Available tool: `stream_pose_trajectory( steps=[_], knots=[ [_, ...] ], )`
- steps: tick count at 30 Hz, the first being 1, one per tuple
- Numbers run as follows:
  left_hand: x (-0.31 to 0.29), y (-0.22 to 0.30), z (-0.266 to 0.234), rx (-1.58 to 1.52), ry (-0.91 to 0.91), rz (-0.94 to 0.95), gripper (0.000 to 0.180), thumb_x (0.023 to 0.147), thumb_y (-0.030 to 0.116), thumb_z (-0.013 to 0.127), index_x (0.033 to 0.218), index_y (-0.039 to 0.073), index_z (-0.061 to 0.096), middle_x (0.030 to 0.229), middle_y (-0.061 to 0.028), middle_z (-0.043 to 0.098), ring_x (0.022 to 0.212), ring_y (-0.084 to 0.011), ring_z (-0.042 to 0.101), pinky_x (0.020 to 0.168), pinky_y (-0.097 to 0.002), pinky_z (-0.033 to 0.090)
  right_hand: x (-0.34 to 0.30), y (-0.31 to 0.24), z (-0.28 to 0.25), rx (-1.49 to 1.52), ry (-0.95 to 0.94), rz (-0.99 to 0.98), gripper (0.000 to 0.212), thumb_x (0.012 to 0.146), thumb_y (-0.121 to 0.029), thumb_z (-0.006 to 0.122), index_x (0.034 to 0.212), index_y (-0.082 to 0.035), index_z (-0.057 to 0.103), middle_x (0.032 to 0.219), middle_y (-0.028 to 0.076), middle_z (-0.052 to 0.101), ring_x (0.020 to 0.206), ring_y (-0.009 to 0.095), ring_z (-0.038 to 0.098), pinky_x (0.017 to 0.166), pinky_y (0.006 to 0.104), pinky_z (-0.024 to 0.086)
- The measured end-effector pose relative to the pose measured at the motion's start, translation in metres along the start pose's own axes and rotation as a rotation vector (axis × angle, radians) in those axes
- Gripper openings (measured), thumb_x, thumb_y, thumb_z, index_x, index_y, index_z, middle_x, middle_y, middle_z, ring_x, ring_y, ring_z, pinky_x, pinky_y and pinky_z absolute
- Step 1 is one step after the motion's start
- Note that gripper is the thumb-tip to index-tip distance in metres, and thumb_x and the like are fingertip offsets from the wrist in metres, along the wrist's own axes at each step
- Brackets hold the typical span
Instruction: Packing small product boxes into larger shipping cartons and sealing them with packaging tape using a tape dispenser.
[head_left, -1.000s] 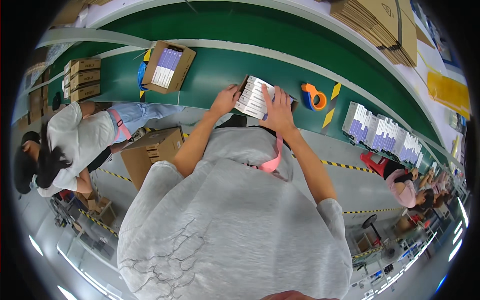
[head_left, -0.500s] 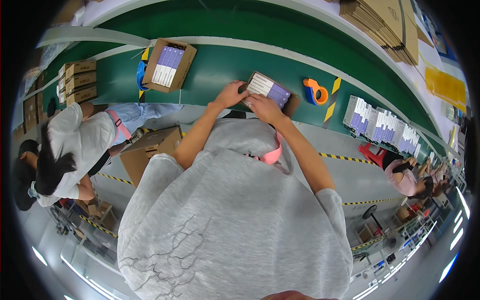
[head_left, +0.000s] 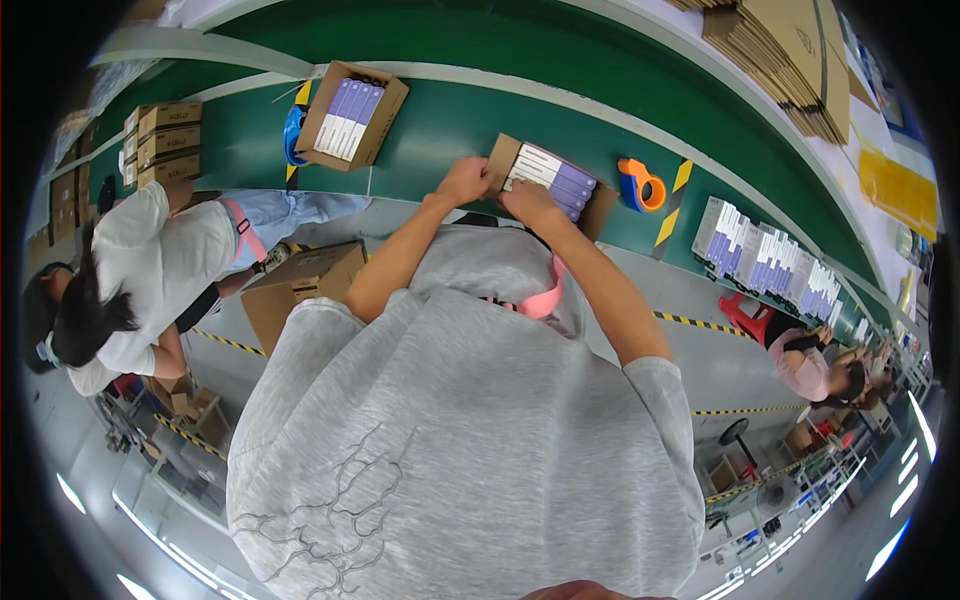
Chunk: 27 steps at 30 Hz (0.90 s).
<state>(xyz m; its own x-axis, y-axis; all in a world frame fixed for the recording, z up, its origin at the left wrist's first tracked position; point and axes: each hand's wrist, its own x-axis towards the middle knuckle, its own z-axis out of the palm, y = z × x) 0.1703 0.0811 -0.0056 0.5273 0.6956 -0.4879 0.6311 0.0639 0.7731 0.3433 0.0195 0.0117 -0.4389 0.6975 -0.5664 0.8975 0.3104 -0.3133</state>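
Note:
An open brown carton (head_left: 503,157) lies in front of me on the green bench, holding several slim white-and-purple boxes (head_left: 571,186) in a row. My left hand (head_left: 465,181) is closed at the carton's left end, its fingertips on the cardboard. Curled over the near left corner is my right hand (head_left: 530,203), knuckles up and fingertips against the ends of the white boxes. The hand itself hides whatever lies under those fingers.
A second carton (head_left: 392,115) of similar boxes stands to the left beside a blue tape roll (head_left: 293,135). An orange-and-blue tape dispenser (head_left: 641,186) sits to the right, before rows of upright boxes (head_left: 765,258). A co-worker (head_left: 165,235) stands at left.
The carton's left flap now shows upright between my hands. My right hand has drawn in toward the carton's near left corner, and more of the white boxes is uncovered.

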Motion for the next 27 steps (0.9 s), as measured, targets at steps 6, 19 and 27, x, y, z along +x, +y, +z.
stream_pose_trajectory(
  steps=[6,19,27],
  knots=[
    [-0.011,0.005,0.0,-0.118,0.004,-0.023,0.032,0.092,0.023,0.051,0.085,-0.006,0.065,0.076,-0.0243,0.067,0.062,-0.0338,0.068,0.064,-0.0433,0.055,-0.009,0.016,0.011,0.344,0.425,-0.087,0.024,0.093,-0.026,0.056,0.095,-0.006,0.067,0.096,0.018,0.066,0.092,0.034,0.065,0.082,0.0434,0.053],
    [-0.071,-0.153,-0.031,0.122,0.658,-0.335,0.032,0.088,0.024,0.056,0.089,-0.005,0.068,0.093,-0.0258,0.068,0.086,-0.0405,0.067,0.072,-0.0504,0.052,-0.103,0.008,-0.196,0.81,1.084,-0.007,0.015,0.097,-0.013,0.055,0.1,-0.004,0.067,0.093,0.007,0.068,0.077,0.013,0.062,0.073,0.0268,0.05],
    [-0.105,-0.112,-0.028,-1.175,0.923,-0.288,0.037,0.098,0.02,0.05,0.113,-0.014,0.053,0.117,-0.0219,0.057,0.095,-0.0355,0.065,0.083,-0.0456,0.062,-0.247,0.195,-0.331,0.417,1.851,0.661,0.039,0.088,-0.023,0.062,0.114,0.006,0.066,0.109,0.015,0.068,0.097,0.023,0.062,0.085,0.0318,0.047]
  ],
)
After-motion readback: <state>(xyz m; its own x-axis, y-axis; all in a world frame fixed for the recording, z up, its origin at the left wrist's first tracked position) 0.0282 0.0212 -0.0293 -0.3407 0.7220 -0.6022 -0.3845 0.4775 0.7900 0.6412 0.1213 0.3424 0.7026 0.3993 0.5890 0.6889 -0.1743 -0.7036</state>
